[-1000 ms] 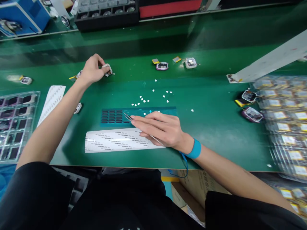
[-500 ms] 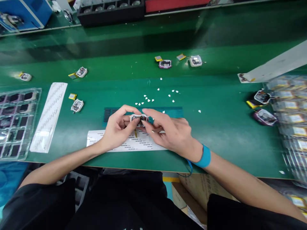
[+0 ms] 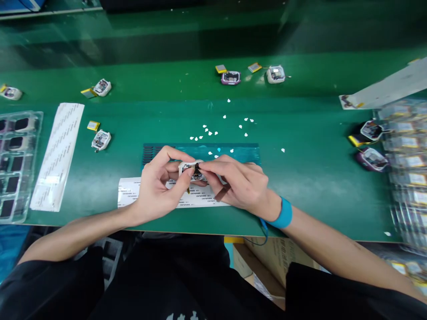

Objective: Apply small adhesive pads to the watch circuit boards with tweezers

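A small white device housing (image 3: 183, 167) with exposed electronics sits between both hands, above the bench. My left hand (image 3: 160, 182) grips its left side, thumb on the front edge. My right hand (image 3: 238, 183) has its thumb and index finger pinched at the housing's right part; a dark flat item shows under its palm, too blurred to name. A yellow tab pokes out below the housing. Beneath the hands lie a printed white strip (image 3: 130, 192) and a teal mat (image 3: 247, 153). Small white stickers (image 3: 206, 130) are scattered behind the hands.
Open housings with yellow batteries lie at the left (image 3: 101, 140) and back (image 3: 231, 78). A clear tray (image 3: 25, 178) and another white strip (image 3: 58, 155) are at far left. Stacked trays (image 3: 405, 178), two dark housings (image 3: 372, 159) and a slanted white bar (image 3: 390, 86) stand right.
The camera view has shifted, lowering the back shelf out of sight. My right fingers have moved onto the housing's upper right, and a dark item now shows under that palm.
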`<state>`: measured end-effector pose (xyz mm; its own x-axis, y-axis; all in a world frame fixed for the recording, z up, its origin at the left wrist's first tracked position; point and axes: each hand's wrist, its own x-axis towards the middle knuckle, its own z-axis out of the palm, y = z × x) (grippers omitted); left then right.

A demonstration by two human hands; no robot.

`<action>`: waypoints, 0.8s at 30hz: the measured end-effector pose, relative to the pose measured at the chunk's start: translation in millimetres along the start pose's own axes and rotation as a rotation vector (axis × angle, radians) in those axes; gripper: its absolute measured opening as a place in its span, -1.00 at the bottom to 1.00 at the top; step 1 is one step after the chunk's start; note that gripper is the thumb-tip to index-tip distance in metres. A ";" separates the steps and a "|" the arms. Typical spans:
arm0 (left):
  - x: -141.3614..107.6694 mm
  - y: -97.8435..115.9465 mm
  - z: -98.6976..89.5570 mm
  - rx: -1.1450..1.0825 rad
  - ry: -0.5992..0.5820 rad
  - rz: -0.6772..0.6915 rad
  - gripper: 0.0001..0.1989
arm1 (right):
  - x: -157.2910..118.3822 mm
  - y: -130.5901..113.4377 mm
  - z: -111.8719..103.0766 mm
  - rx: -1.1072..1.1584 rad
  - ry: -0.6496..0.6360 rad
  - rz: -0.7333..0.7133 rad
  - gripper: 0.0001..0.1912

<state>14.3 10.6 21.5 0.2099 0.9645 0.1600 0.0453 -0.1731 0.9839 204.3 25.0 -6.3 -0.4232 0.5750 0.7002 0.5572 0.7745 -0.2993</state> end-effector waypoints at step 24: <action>-7.3 -5.1 0.6 0.069 0.076 0.040 -0.90 | 1.5 -4.5 -6.9 0.022 -0.071 -0.014 -0.75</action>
<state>13.2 4.3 15.3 0.1384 0.9684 0.2076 0.1056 -0.2228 0.9691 206.1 20.6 0.6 -0.4807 0.5809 0.6569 0.5358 0.7876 -0.3044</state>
